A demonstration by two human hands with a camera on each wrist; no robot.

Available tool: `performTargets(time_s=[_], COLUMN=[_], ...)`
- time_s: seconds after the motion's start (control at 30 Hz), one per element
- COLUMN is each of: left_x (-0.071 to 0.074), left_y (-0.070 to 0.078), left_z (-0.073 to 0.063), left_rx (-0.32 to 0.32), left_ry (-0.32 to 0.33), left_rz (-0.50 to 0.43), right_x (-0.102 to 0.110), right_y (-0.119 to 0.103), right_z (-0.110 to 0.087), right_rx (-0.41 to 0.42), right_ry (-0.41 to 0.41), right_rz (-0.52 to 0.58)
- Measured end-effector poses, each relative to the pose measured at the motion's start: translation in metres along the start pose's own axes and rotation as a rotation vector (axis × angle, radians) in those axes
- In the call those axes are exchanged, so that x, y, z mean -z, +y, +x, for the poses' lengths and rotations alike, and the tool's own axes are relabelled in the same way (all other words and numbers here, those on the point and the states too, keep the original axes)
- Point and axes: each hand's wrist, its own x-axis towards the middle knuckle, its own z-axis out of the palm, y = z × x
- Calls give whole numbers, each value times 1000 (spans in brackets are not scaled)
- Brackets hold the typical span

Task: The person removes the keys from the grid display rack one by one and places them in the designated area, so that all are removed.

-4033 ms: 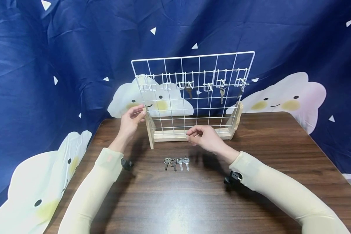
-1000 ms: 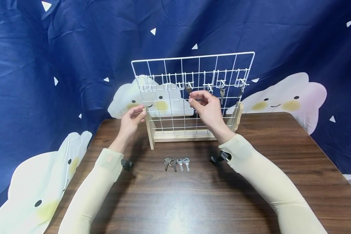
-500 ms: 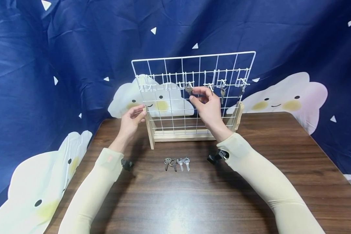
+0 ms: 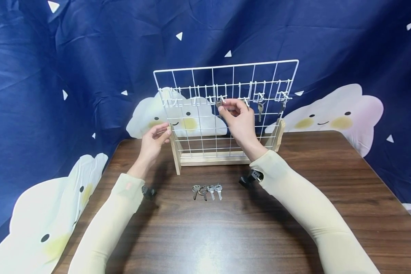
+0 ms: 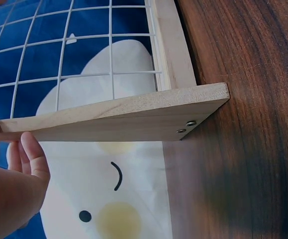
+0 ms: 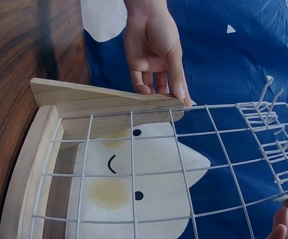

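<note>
A white wire grid rack (image 4: 200, 131) stands upright in a wooden stand. My left hand (image 4: 151, 142) holds the top of the stand's left wooden side (image 5: 109, 112), thumb on one face and fingertips on the other. High on the grid, my right hand (image 4: 241, 118) pinches a dark key (image 4: 219, 103) at a middle hook. Its fingers partly cover the key; in the right wrist view only my fingertips (image 6: 283, 224) show at the edge, beside a bit of metal. Behind that hand, another hanging key is mostly hidden.
Several keys (image 4: 211, 192) lie in a row on the brown table (image 4: 205, 232) before the rack. Another key (image 4: 260, 111) hangs from a hook to the right, and a dark one (image 4: 282, 106) near the right end. White hooks (image 4: 196, 101) line the grid. A blue curtain (image 4: 106, 49) backs everything.
My right hand has risen from near the rack's base to the hanging dark key and closed its fingertips on it. The key has shifted slightly left. My left hand stays put.
</note>
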Motion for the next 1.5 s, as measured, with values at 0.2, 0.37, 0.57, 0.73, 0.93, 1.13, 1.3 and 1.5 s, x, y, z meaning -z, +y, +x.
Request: performTargets(time_s=[0.2,0.37,0.57,0.73,0.93,1.13,1.3,1.5], left_x=[0,0,1,1,1,1,0,1], left_y=[0,1,0,0,0,0,0,-1], left_z=[1,0,-1,-1,0,-1,-1,0], left_rx=[-2,-1,9,11,7,0,-3,-7], left_ry=[-3,-7,-14,-15,-15,-17,-17,-17], left_rz=[3,8,18,15,9,-8,-12,-8], right_x=[-2,-3,-5,-4,-2,1,2,3], right_y=[10,8,8,7,8,5,1,-3], right_z=[7,9,10,11,10,5,1,-4], right_rx=[-9,-6,5,-3,-6,4,20,28], right_ry=[16,25,22,15,1,-17,-26,-36], right_rz=[-12,2,-25,-15,-19,-1,46,103])
